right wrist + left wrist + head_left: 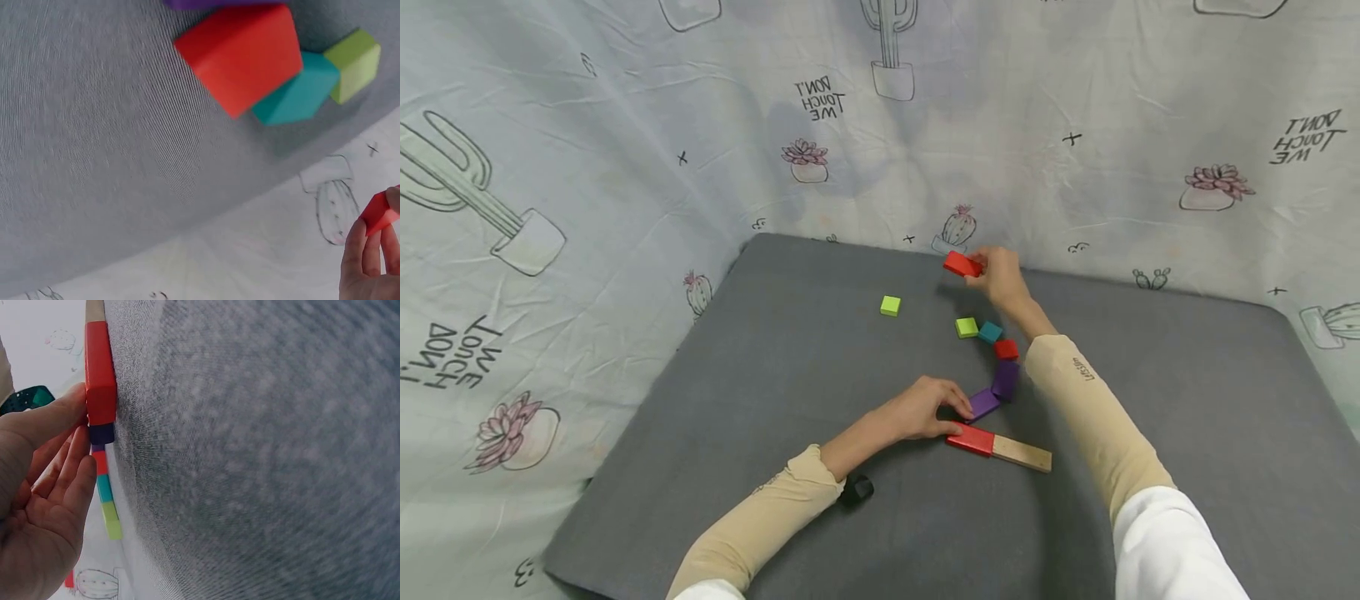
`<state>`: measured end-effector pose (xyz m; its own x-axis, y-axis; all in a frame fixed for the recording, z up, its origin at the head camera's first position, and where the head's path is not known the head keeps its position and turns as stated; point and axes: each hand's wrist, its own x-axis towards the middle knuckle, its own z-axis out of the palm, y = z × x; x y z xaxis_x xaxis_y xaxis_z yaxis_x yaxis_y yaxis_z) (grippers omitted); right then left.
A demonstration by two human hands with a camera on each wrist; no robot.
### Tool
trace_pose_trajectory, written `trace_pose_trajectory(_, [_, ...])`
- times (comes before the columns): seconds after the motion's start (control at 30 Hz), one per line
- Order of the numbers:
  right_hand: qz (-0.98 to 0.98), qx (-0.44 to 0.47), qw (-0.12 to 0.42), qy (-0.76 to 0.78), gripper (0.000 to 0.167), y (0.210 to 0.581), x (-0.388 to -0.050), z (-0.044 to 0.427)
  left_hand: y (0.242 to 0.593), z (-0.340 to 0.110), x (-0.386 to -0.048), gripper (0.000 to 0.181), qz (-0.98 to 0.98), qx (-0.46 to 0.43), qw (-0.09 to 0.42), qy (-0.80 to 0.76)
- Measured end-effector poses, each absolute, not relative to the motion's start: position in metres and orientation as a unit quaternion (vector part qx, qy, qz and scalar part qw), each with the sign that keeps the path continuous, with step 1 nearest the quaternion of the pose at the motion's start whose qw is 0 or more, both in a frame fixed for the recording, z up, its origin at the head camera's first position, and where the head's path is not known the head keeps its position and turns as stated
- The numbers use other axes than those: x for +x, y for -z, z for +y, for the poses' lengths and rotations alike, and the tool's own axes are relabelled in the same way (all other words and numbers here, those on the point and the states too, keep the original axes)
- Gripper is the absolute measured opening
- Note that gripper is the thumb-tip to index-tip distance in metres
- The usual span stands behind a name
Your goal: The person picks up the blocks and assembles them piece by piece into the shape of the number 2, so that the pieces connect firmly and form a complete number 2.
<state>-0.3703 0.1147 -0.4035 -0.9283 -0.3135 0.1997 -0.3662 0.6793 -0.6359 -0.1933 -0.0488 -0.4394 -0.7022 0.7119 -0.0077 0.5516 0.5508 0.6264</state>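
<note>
Raised above the far edge of the table, my right hand point(1002, 279) pinches a red block point(961, 264) between thumb and fingers. My left hand point(921, 408) rests low at the near end of a curved row, its thumb touching a lying red block point(972, 439) and its fingertips at a purple block point(982, 404). A plain wooden block point(1022, 453) joins that red block end to end. From the purple block the curve runs through a darker purple block point(1006, 381), a small red block point(244, 59), a teal block point(297, 90) and a lime block point(356, 65).
A separate lime block point(890, 306) lies left of the curve. Beside the left forearm is a small black object point(856, 490), partly hidden by the sleeve. The dark grey table point(775, 333) meets a cactus-print cloth point(865, 200) at the back and left.
</note>
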Motion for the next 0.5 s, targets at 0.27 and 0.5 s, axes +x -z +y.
trace_pose_trajectory(0.27, [-0.894, 0.231, 0.083, -0.374, 0.031, 0.383, -0.358, 0.115, 0.439, -0.05, -0.193, 0.023, 0.873, 0.363, 0.128, -0.3])
trace_pose_trajectory(0.5, [-0.881, 0.259, 0.099, -0.382, 0.031, 0.377, -0.343, 0.113, 0.44, -0.05, -0.191, 0.023, 0.873, 0.36, 0.134, -0.302])
